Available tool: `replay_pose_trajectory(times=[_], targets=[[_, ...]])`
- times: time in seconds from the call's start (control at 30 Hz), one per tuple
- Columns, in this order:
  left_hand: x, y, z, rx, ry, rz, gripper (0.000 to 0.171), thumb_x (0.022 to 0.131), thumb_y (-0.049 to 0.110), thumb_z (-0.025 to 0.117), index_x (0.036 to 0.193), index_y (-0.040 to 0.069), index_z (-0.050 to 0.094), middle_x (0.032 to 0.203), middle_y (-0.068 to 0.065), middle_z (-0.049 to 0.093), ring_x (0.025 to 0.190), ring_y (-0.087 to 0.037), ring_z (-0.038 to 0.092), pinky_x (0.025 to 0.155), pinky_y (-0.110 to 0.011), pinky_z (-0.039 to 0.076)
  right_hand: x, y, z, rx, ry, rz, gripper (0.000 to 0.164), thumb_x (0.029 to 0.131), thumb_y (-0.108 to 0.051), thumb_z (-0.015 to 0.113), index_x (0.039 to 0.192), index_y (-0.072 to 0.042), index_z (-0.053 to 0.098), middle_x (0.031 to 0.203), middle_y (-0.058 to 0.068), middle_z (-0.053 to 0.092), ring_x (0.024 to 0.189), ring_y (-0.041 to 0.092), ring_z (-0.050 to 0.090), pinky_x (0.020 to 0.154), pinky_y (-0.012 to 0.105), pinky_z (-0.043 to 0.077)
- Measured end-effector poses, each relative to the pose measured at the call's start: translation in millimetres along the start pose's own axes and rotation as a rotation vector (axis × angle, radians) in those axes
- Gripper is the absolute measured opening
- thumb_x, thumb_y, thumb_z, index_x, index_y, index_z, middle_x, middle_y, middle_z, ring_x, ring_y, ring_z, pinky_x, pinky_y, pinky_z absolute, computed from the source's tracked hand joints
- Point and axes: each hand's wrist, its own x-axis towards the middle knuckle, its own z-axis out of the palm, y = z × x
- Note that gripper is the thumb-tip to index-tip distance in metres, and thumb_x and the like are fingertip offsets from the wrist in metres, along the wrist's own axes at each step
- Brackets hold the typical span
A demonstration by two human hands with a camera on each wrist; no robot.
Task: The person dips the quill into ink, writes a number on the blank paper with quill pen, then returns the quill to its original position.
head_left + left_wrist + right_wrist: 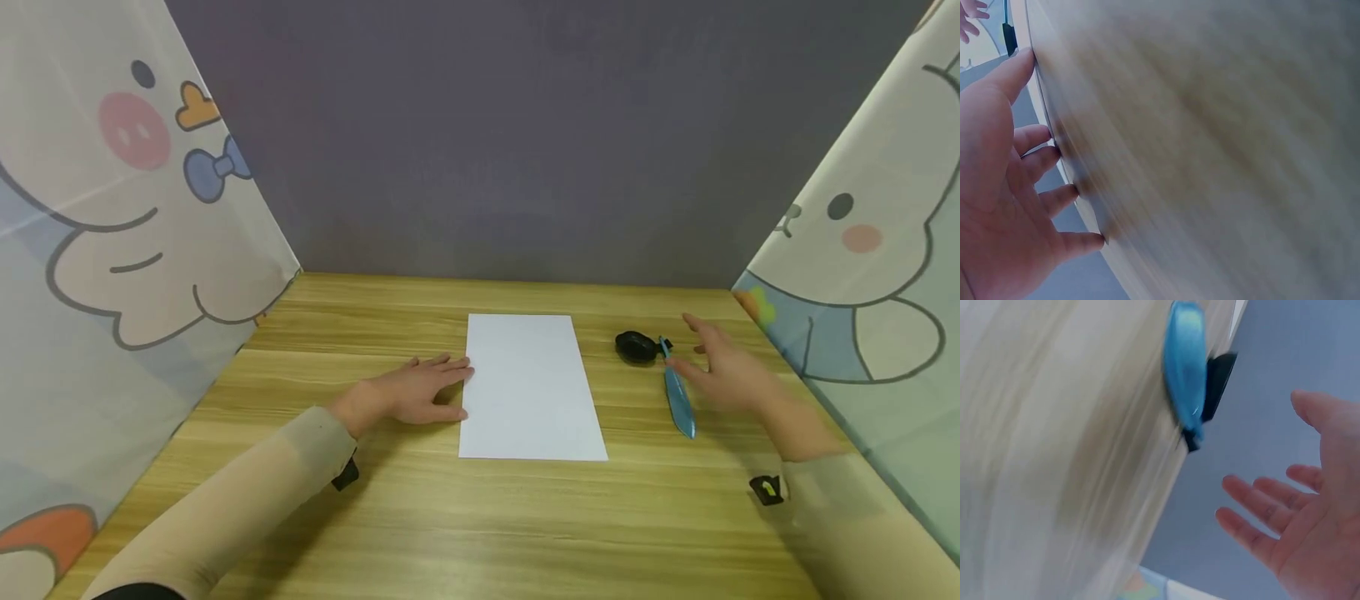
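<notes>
A blank white sheet of paper (pixel 528 387) lies in the middle of the wooden table. My left hand (pixel 420 392) rests at its left edge, fingers spread and fingertips right on the margin; the left wrist view shows those fingertips (pixel 1069 192) down at the surface. To the right of the paper is a slim blue, feather-shaped object (pixel 678 400), its upper end overlapping a rounded black object (pixel 637 347) with a short stub. My right hand (pixel 727 367) hovers beside them, thumb and fingers parted. In the right wrist view, a gap separates it from the blue object (pixel 1186 362).
The wooden table (pixel 420 525) ends at a dark grey panel (pixel 517 142) behind. Cartoon-printed cloth walls stand on the left (pixel 150 250) and right (pixel 885 250), close to the table's sides. Small black devices are strapped under both wrists.
</notes>
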Motion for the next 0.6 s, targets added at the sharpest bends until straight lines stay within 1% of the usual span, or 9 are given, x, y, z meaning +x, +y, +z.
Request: replay_pose_trajectory(times=[0.13,0.23,0.33,0.4,0.47,0.53,0.6], targets=[[-0.2,0.4,-0.9,-0.006,0.0,0.005,0.086,0.109,0.066,0.056,0.177,0.023,0.025,0.186,0.0,0.014,0.173,-0.035,0.011,0.133,-0.075,0.014,1,16,-1,0.021,0.022,0.007,0.076,0.116,-0.031,0.058,0.169,0.011,0.022,0.164,0.044,0.035,0.13,0.065,0.059,0.102,0.076,0.052],[-0.2,-0.3,-0.9,-0.011,0.003,0.012,0.085,0.109,0.064,0.056,0.177,0.021,0.026,0.186,-0.001,0.014,0.173,-0.037,0.012,0.132,-0.077,0.014,3,30,0,0.033,0.029,0.006,0.066,0.116,-0.026,0.057,0.163,0.013,0.033,0.159,0.044,0.043,0.125,0.063,0.063,0.099,0.073,0.055],[-0.5,-1.3,-0.6,-0.004,0.004,0.009,0.085,0.109,0.065,0.056,0.177,0.022,0.026,0.186,0.001,0.015,0.173,-0.036,0.012,0.132,-0.077,0.015,5,40,1,0.048,0.037,-0.036,0.055,0.115,-0.019,0.059,0.156,0.014,0.045,0.152,0.042,0.052,0.118,0.059,0.068,0.094,0.067,0.059],[-0.9,-1.6,-0.7,-0.007,0.009,0.009,0.085,0.109,0.064,0.056,0.177,0.022,0.027,0.186,0.001,0.017,0.173,-0.037,0.012,0.132,-0.077,0.015,7,45,3,0.052,0.047,-0.084,0.046,0.113,-0.013,0.062,0.151,0.013,0.053,0.145,0.04,0.06,0.112,0.054,0.072,0.09,0.06,0.063],[-1.1,-1.4,-1.1,-0.011,0.01,0.007,0.085,0.109,0.064,0.057,0.177,0.022,0.027,0.186,0.001,0.018,0.173,-0.037,0.012,0.131,-0.078,0.015,8,49,4,0.055,0.058,-0.133,0.04,0.11,-0.006,0.065,0.145,0.011,0.06,0.136,0.036,0.068,0.107,0.048,0.075,0.086,0.049,0.065],[-0.6,-1.2,-1.0,-0.018,0.011,0.01,0.085,0.109,0.064,0.058,0.176,0.022,0.028,0.186,0.0,0.019,0.173,-0.037,0.013,0.131,-0.078,0.015,9,53,6,0.054,0.06,-0.158,0.034,0.108,-0.004,0.067,0.14,0.007,0.066,0.127,0.031,0.074,0.103,0.041,0.076,0.084,0.038,0.063],[0.2,-0.7,-0.6,-0.026,0.01,0.014,0.085,0.108,0.064,0.058,0.176,0.023,0.029,0.185,0.001,0.019,0.172,-0.038,0.013,0.131,-0.079,0.015,9,56,7,0.063,0.048,-0.166,0.032,0.106,-0.002,0.069,0.137,0.005,0.069,0.122,0.026,0.078,0.102,0.034,0.076,0.084,0.031,0.061]])
